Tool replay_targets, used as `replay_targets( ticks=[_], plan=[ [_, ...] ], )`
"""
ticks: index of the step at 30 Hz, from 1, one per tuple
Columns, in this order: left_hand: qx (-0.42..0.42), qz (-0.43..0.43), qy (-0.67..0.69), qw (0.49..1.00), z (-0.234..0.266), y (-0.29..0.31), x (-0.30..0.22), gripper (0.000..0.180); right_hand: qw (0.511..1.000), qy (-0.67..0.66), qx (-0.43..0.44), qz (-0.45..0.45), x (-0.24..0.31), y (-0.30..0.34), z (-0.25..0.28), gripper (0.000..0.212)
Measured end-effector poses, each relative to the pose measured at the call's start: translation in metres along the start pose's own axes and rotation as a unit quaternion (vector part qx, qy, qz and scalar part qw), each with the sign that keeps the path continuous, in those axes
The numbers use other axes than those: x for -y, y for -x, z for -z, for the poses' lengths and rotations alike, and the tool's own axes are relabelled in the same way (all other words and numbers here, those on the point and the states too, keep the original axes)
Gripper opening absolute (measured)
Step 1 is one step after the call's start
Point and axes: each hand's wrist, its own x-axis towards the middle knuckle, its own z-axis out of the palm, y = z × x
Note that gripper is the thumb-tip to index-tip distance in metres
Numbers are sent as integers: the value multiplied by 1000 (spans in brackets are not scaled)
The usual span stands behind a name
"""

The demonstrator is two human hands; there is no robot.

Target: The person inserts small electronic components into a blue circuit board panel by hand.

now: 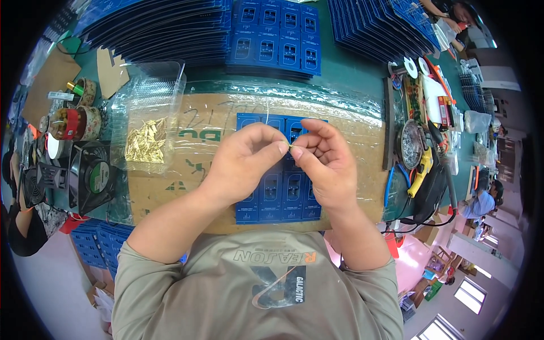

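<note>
Over a blue circuit board panel, my hands meet at the fingertips. My left hand is closed in a pinch of thumb and forefinger, and a thin pale wire curves up from behind it. Thumb and forefinger of my right hand pinch as well, its other fingers curled loosely. A tiny yellowish piece shows between the two pinches, too small to name. The panel lies flat on a taped cardboard sheet, partly covered by my hands. Left of them, a clear plastic tray holds many gold-coloured pins.
Stacks of blue boards stand at the back, with another stack at back right. A black fan sits at left beside a jar. Blue-handled pliers, a yellow-handled tool and a round metal dish lie right.
</note>
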Motion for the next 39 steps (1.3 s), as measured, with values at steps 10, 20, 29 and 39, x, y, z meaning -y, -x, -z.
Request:
replay_targets(
  ticks=[10,20,29,39],
  plan=[
    [-39,1,59,997,5,-2,-8,10,996,64,-54,38,6,-8,42,43],
    [-34,-4,68,997,5,-3,-8,9,947,315,-53,-5,-3,-8,65,42],
    [-25,3,62,998,5,-2,-8,11,923,380,-55,-3,1,-12,58,43],
    [-20,2,61,998,7,-3,-4,13,884,466,-33,30,8,-13,48,43]
  ],
)
